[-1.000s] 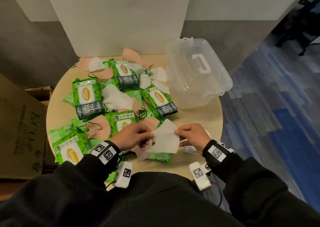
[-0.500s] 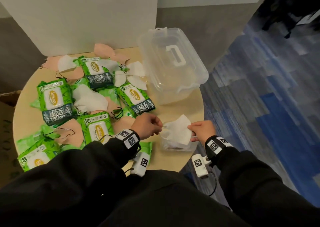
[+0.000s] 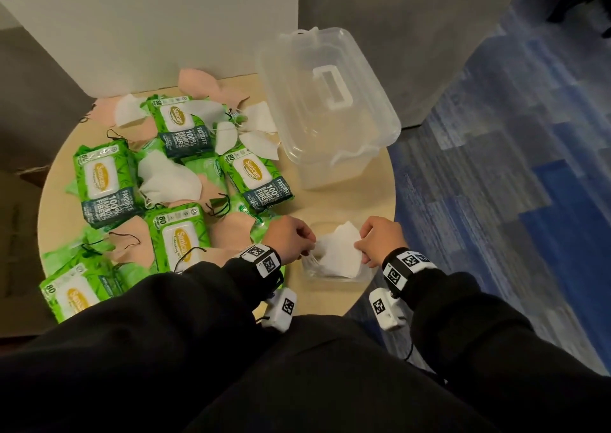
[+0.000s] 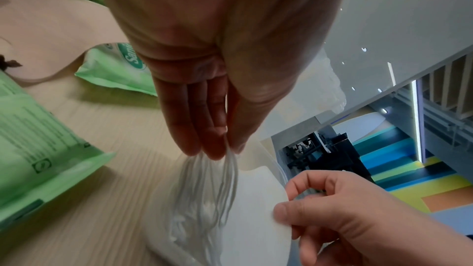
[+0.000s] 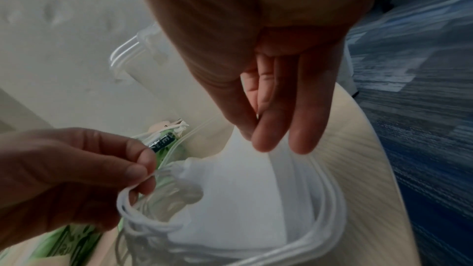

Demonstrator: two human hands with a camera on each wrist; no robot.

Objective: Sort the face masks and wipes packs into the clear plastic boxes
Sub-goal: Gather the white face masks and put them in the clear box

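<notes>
Head view: left to right, my left hand (image 3: 291,239) pinches the ear loops, the white face mask (image 3: 340,254) sags between, and my right hand (image 3: 380,241) pinches its right edge, all over the small clear box (image 3: 334,275) at the desk's (image 3: 357,198) near right edge. I judge it featherlight, soft and floppy; edges and loops give the surest hold.

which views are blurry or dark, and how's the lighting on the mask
Head view: sharp, evenly lit, white mask clear between the hands. Left wrist view: ear loops smeared, table grain streaked. Right wrist view: dimmer, left hand in shadow, small clear box rim blurred.
</notes>
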